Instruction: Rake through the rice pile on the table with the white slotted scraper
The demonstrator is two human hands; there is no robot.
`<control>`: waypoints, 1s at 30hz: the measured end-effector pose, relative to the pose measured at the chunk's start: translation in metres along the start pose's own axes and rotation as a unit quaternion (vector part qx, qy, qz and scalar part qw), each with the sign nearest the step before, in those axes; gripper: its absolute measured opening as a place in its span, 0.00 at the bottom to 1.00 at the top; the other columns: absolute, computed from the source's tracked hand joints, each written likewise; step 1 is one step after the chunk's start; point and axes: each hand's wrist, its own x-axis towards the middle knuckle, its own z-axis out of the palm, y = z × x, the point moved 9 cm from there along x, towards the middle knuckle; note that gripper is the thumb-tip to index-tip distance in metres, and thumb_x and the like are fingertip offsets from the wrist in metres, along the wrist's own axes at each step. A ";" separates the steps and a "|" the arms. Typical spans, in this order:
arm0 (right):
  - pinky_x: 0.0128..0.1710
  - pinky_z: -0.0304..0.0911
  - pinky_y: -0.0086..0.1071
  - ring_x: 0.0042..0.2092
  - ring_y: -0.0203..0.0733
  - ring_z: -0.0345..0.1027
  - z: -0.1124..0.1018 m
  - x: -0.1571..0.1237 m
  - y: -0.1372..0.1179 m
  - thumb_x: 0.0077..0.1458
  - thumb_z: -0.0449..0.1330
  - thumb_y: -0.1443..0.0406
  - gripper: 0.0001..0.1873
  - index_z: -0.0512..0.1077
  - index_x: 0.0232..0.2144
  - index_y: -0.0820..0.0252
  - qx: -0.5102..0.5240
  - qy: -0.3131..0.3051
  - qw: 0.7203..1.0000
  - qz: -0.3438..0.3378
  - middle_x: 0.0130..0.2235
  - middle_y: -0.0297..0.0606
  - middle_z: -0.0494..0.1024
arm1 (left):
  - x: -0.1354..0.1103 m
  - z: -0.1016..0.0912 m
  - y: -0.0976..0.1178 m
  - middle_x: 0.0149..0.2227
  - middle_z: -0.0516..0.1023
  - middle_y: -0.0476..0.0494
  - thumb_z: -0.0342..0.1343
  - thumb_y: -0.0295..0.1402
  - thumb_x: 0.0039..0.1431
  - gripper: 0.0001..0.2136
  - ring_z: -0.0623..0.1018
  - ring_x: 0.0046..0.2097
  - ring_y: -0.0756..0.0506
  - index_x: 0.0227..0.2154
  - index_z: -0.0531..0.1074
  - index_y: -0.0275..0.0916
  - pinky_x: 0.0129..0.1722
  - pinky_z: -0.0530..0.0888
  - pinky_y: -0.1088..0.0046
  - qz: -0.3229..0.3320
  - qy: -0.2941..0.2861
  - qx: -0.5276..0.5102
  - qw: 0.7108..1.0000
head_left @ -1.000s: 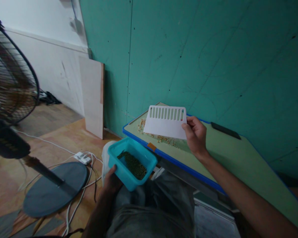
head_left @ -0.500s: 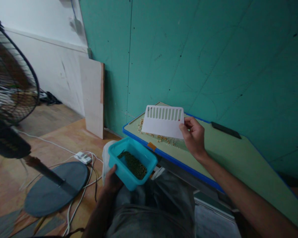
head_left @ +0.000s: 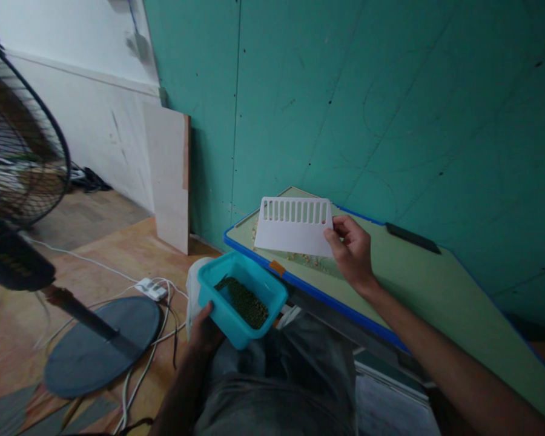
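Observation:
My left hand [head_left: 206,330] grips the near left corner of a turquoise plastic tub [head_left: 266,284], thumb on its outer wall. Small green beans [head_left: 245,303] lie in the tub, which is held over my lap, close to the table's blue edge. Between the thumb and fingers of my right hand [head_left: 352,248] is the right end of a white plastic scraper [head_left: 293,235] with a row of slots along its top. Under and in front of the scraper, yellowish kernels [head_left: 306,259] lie scattered on the pale green tabletop [head_left: 395,266]; the scraper hides part of them.
A green wall [head_left: 367,109] rises behind the table. On the left stands a fan [head_left: 22,139] on a round base [head_left: 102,345], with cables and a white power strip [head_left: 151,289] on the floor. A pale board [head_left: 166,175] leans upright beside the wall.
My right hand has moved the scraper slightly to the left and toward me, covering more of the kernels. My left hand and the tub have stayed in place.

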 end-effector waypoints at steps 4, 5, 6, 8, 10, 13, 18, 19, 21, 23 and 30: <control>0.27 0.62 0.30 0.31 0.39 0.71 0.002 -0.001 0.000 0.57 0.64 0.58 0.08 0.72 0.33 0.56 0.010 -0.010 1.000 0.002 0.30 0.33 0.78 | 0.001 -0.001 0.000 0.62 0.78 0.39 0.53 0.40 0.69 0.20 0.65 0.70 0.28 0.60 0.76 0.45 0.70 0.52 0.40 0.006 -0.001 0.001 1.000; 0.26 0.62 0.30 0.31 0.39 0.71 0.002 -0.001 0.000 0.56 0.64 0.58 0.08 0.72 0.33 0.56 0.010 -0.011 1.000 0.001 0.30 0.33 0.78 | 0.001 -0.001 0.000 0.62 0.78 0.39 0.54 0.40 0.69 0.20 0.65 0.70 0.28 0.60 0.76 0.45 0.71 0.52 0.40 0.008 -0.002 0.001 1.000; 0.26 0.62 0.30 0.31 0.39 0.71 0.002 -0.001 0.000 0.56 0.64 0.58 0.08 0.72 0.33 0.56 0.008 -0.011 1.000 0.001 0.30 0.33 0.78 | 0.001 -0.001 0.000 0.62 0.78 0.38 0.54 0.41 0.69 0.20 0.65 0.70 0.28 0.60 0.76 0.44 0.71 0.52 0.40 0.009 -0.002 0.001 1.000; 0.26 0.62 0.30 0.31 0.39 0.71 0.002 0.000 0.000 0.56 0.64 0.58 0.08 0.72 0.32 0.56 0.005 -0.009 1.000 0.000 0.30 0.33 0.78 | 0.001 -0.002 -0.001 0.63 0.77 0.38 0.54 0.41 0.69 0.20 0.63 0.70 0.28 0.60 0.76 0.44 0.71 0.52 0.40 0.007 -0.001 0.002 1.000; 0.27 0.63 0.30 0.31 0.39 0.72 0.002 0.000 -0.001 0.56 0.64 0.58 0.09 0.72 0.32 0.56 0.006 -0.010 1.000 -0.001 0.30 0.33 0.79 | 0.001 -0.003 -0.001 0.64 0.76 0.37 0.55 0.42 0.68 0.20 0.62 0.71 0.27 0.60 0.76 0.44 0.70 0.51 0.39 0.002 0.007 0.005 1.000; 0.28 0.64 0.31 0.32 0.39 0.72 0.003 0.000 -0.001 0.56 0.64 0.57 0.09 0.72 0.32 0.56 0.013 -0.015 1.000 -0.001 0.30 0.33 0.79 | 0.000 -0.008 0.000 0.64 0.76 0.37 0.57 0.42 0.67 0.21 0.62 0.71 0.26 0.59 0.76 0.44 0.70 0.52 0.37 0.001 0.039 0.011 0.999; 0.27 0.63 0.30 0.31 0.39 0.72 0.002 0.000 0.000 0.56 0.64 0.57 0.09 0.72 0.33 0.56 0.016 -0.013 1.000 0.000 0.30 0.33 0.78 | -0.001 -0.010 0.001 0.63 0.77 0.37 0.59 0.42 0.65 0.21 0.64 0.70 0.25 0.59 0.76 0.45 0.69 0.54 0.36 0.003 0.054 0.014 0.998; 0.27 0.63 0.30 0.31 0.39 0.72 0.002 0.001 0.000 0.56 0.64 0.57 0.09 0.72 0.33 0.56 0.015 -0.010 1.000 0.000 0.30 0.33 0.79 | -0.001 -0.009 0.000 0.63 0.77 0.37 0.59 0.42 0.65 0.21 0.64 0.70 0.25 0.59 0.76 0.45 0.69 0.54 0.37 0.002 0.052 0.014 0.999; 0.28 0.64 0.31 0.32 0.40 0.73 0.000 0.001 0.002 0.57 0.64 0.57 0.09 0.73 0.33 0.56 0.012 0.000 1.000 -0.002 0.31 0.34 0.79 | 0.000 -0.006 0.000 0.63 0.78 0.38 0.58 0.42 0.66 0.20 0.64 0.70 0.26 0.59 0.76 0.45 0.70 0.54 0.37 0.001 0.039 0.013 0.999; 0.29 0.65 0.31 0.33 0.40 0.74 -0.002 0.002 0.003 0.57 0.64 0.56 0.10 0.73 0.35 0.56 0.004 0.014 1.000 -0.006 0.32 0.35 0.81 | 0.001 -0.002 0.000 0.62 0.78 0.39 0.58 0.42 0.66 0.19 0.64 0.70 0.27 0.58 0.77 0.46 0.70 0.54 0.38 0.002 0.020 0.012 1.000; 0.32 0.69 0.33 0.35 0.42 0.77 0.003 0.001 0.004 0.59 0.64 0.54 0.12 0.73 0.37 0.56 -0.020 0.007 1.000 -0.011 0.35 0.37 0.82 | 0.002 0.000 0.001 0.61 0.79 0.39 0.54 0.40 0.69 0.20 0.67 0.69 0.29 0.60 0.75 0.45 0.71 0.53 0.41 0.013 -0.006 0.004 1.000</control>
